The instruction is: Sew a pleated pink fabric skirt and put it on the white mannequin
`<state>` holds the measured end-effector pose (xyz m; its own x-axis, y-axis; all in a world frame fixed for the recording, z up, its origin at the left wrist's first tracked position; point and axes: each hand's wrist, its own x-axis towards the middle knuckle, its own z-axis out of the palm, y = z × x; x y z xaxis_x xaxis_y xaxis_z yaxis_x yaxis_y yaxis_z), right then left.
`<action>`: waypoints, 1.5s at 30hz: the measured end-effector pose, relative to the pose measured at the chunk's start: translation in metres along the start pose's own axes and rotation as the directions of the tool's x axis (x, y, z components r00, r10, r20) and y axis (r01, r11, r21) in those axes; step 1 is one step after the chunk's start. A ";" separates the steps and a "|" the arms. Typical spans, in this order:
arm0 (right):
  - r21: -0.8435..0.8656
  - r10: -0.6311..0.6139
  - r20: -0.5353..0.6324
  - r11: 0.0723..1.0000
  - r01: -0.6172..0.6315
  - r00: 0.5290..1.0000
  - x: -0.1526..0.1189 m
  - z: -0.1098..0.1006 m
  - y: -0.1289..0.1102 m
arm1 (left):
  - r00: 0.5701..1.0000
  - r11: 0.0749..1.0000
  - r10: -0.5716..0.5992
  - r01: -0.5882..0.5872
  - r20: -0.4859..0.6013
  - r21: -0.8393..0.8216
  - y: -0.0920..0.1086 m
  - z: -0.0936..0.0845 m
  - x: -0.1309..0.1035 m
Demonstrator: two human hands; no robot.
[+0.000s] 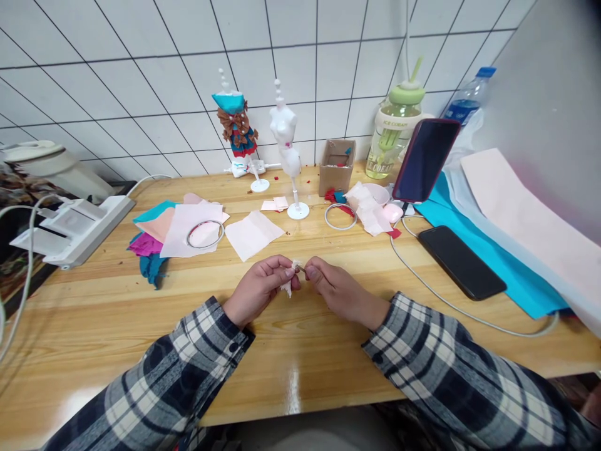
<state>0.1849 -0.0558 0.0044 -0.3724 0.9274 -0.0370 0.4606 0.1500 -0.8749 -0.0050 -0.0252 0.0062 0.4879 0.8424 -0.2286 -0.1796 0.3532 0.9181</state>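
Near the middle of the wooden table (188,338), my left hand (260,287) pinches a small crumpled whitish piece of paper (287,287) between thumb and fingers. My right hand (339,289) is closed just to its right, gripping a thin stick-like thing (301,269) whose tip meets the crumpled piece. What the thin thing is cannot be made out. Beyond my hands lie a flat pale pink sheet (254,235) and a bare white mannequin (285,128) on a round stand. A second mannequin (237,134) wears a blue, brown and red outfit.
Coloured sheets (157,222) and a metal ring (205,234) lie left. Behind stand a cardboard box (337,168) and a green-lidded bottle (394,131). Rightward are another ring (340,217), an upright phone (426,160), a flat black phone (462,262), a cable (441,300) and blue paper (498,257).
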 end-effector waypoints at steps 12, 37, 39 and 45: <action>-0.118 0.057 -0.030 0.991 -0.060 0.998 0.001 -0.003 -0.001 | 0.991 0.988 0.115 -0.107 -0.065 0.110 -0.004 0.002 -0.001; -0.130 -0.010 0.047 0.991 0.016 0.999 -0.001 -0.006 -0.002 | 0.998 0.985 0.058 -0.063 0.035 0.163 -0.003 -0.002 0.000; -0.120 -0.002 0.041 0.993 0.006 0.999 -0.001 -0.006 -0.002 | 0.998 0.979 0.049 -0.058 0.050 0.196 -0.002 -0.002 0.000; -0.072 0.019 0.026 0.997 -0.017 0.999 0.002 -0.005 0.002 | 0.998 0.977 0.033 -0.044 0.053 0.207 -0.001 -0.002 0.001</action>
<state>0.1892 -0.0522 0.0054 -0.3843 0.9208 -0.0660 0.5236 0.1586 -0.8371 -0.0066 -0.0240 0.0046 0.5263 0.8310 -0.1804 -0.0198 0.2241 0.9744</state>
